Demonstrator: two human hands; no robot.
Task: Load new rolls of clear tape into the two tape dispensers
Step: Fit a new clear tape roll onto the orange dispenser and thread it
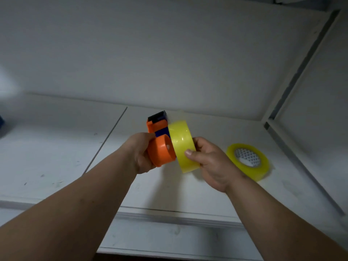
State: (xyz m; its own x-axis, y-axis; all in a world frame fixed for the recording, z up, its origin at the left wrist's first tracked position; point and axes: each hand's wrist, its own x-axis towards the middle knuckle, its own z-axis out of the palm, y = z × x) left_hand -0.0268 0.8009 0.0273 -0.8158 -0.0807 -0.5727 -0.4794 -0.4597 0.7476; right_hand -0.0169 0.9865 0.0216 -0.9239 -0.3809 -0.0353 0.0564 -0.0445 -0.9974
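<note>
Head view: orange tape dispenser (160, 147) held in the air over the white table (56, 157), centre frame. Orange round hub faces camera, small pale spot at its middle; dark blue body piece behind the hub; black cutter part at the top end, pointing away. No readable brand or writing on it. Left hand (140, 155) wraps the dispenser from the left, fingers curled closed around the hub side. Tape roll (183, 146), clear with a yellow tint, held edge-on and pressed up against the right side of the hub, touching the dispenser. Right hand (209, 159) grips this roll, thumb on the outer tape face, fingers closed around the far side. Cannot tell if the roll is fully seated on the hub. Second tape roll (248, 161) lies flat on the table, just right of the right hand; core shows a printed triangle pattern, no legible text. White wall (169, 53) behind the table.
</note>
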